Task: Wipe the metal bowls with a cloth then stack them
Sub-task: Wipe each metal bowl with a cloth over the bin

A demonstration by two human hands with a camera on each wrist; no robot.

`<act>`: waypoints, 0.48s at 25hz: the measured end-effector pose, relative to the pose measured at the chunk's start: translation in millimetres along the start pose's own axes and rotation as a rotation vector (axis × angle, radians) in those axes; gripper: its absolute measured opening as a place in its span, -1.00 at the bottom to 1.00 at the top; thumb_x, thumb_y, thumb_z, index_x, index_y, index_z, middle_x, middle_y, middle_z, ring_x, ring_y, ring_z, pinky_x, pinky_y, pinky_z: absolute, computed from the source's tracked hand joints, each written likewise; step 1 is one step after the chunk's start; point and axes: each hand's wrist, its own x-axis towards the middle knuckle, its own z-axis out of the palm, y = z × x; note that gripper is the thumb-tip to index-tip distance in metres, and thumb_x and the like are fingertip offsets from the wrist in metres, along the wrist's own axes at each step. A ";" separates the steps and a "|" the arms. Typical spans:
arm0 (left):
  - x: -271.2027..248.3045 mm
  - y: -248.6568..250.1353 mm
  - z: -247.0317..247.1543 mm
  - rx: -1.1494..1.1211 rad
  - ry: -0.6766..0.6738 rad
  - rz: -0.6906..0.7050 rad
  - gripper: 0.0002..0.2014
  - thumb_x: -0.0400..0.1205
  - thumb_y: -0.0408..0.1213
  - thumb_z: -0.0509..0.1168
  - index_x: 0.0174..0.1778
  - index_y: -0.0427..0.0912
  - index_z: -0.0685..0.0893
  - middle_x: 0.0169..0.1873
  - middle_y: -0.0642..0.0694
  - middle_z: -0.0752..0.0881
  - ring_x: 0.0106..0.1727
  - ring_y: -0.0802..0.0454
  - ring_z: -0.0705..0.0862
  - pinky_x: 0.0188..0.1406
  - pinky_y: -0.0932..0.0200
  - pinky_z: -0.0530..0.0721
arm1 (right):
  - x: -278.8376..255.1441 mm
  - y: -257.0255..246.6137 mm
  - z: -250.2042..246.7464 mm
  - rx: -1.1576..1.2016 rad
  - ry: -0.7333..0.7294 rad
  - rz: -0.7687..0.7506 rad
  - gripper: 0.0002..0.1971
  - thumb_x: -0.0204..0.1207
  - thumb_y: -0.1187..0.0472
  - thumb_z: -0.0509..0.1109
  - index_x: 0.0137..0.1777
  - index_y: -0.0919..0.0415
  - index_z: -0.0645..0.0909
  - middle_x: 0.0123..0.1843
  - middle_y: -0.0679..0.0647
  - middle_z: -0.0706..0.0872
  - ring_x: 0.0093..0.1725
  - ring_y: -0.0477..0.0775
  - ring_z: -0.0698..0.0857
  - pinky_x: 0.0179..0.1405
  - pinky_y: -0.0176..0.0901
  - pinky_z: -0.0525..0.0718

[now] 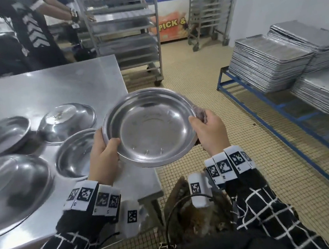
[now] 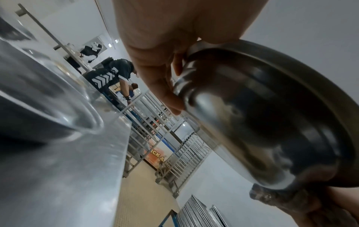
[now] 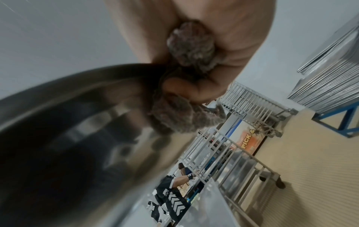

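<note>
I hold a shallow metal bowl [image 1: 149,126] in the air past the table's right edge, its inside facing me. My left hand [image 1: 103,151] grips its left rim, thumb inside and fingers under the bowl [image 2: 262,115]. My right hand [image 1: 206,128] holds the right rim together with a bunched grey-brown cloth [image 1: 200,113]. The cloth [image 3: 184,104] is pressed between the fingers and the bowl's underside [image 3: 77,122]. Several more metal bowls lie on the steel table [image 1: 58,84]: two upside down [image 1: 68,121] [image 1: 2,137], one upright [image 1: 75,154], and a large one [image 1: 14,188] at the near left.
Wheeled tray racks [image 1: 127,33] stand beyond the table. Stacked metal trays [image 1: 274,60] sit on a blue frame [image 1: 259,108] at the right. Another person [image 1: 28,33] works at the far left. Tiled floor [image 1: 207,91] lies between table and frame.
</note>
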 end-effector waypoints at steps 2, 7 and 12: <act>-6.7 0.3 -56.4 0.034 0.057 -0.012 -0.72 0.52 -0.34 0.19 -0.04 0.20 0.60 -0.20 0.13 0.65 -0.13 0.05 0.61 -0.14 0.05 0.61 | -26.2 -15.3 43.4 0.012 -0.047 -0.015 -0.78 0.57 0.10 0.33 -0.02 0.28 0.60 -0.05 0.25 0.71 -0.10 0.24 0.70 -0.08 0.04 0.71; -23.4 2.6 -187.0 0.104 0.224 0.009 -0.76 0.53 -0.35 0.20 0.04 0.05 0.59 -0.18 0.08 0.65 -0.14 0.18 0.64 -0.13 0.28 0.61 | -82.6 -43.3 157.5 0.062 -0.165 -0.034 -0.71 0.57 0.06 0.35 -0.05 0.34 0.54 -0.16 0.14 0.63 -0.26 0.03 0.56 -0.26 -0.24 0.57; -37.6 -2.0 -298.7 0.211 0.374 -0.030 -0.74 0.51 -0.29 0.18 -0.10 0.24 0.58 -0.21 0.06 0.65 -0.23 0.05 0.60 -0.16 0.00 0.59 | -124.2 -70.4 257.6 0.085 -0.343 -0.076 -0.68 0.61 0.05 0.32 0.08 0.36 0.57 -0.02 0.21 0.70 -0.06 0.14 0.66 -0.14 -0.40 0.56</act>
